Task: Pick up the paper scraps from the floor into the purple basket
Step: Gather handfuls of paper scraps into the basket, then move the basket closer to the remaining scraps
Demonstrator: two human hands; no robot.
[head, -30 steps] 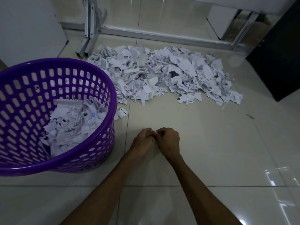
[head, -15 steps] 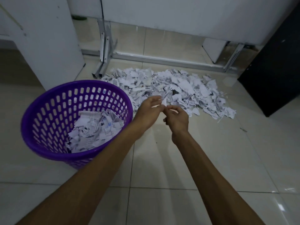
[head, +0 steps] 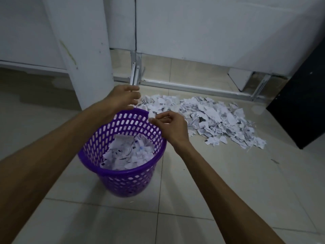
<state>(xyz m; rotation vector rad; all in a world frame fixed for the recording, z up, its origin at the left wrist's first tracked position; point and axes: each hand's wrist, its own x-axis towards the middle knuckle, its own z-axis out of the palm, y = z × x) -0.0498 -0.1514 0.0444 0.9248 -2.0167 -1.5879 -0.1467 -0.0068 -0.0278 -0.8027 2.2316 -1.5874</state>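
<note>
Left hand (head: 123,98) spread, right (head: 171,126) pinched

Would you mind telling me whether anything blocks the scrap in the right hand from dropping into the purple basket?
Nothing visible does. The right hand pinches a small paper scrap at the far rim of the basket, whose mouth is open. The left hand is spread open above the far rim, off to the side.

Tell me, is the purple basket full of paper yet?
Not full. The purple basket stands upright with scraps only at the bottom; holed walls show above them.
</note>
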